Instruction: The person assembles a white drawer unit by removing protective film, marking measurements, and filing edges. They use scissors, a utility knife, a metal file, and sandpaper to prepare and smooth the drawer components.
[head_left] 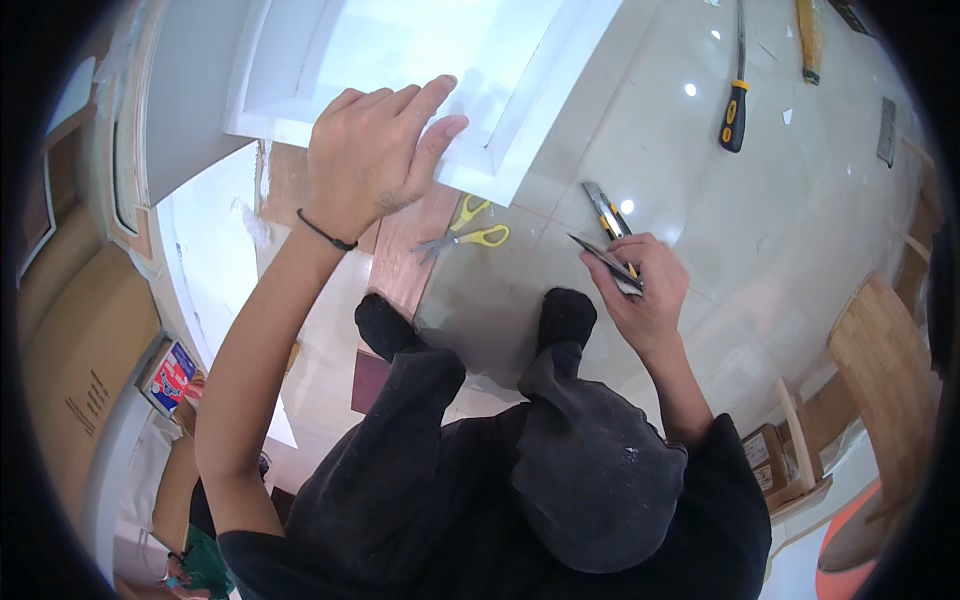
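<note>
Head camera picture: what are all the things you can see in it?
White frame: one, white, top middle under the left hand.
Scissors: one, yellow handles, on the floor below the frame.
Knife: one, yellow and grey, on the floor by the right hand.
Screwdriver: one, black and yellow, upper right floor.
Boxes: brown cardboard, lower right.
Left hand: flat on the frame, black wristband.
Right hand: holds a thin dark blade.
Feet: two, black socks.

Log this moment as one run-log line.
left hand: flat on white panel | right hand: holding utility knife | scissors: on floor
</note>
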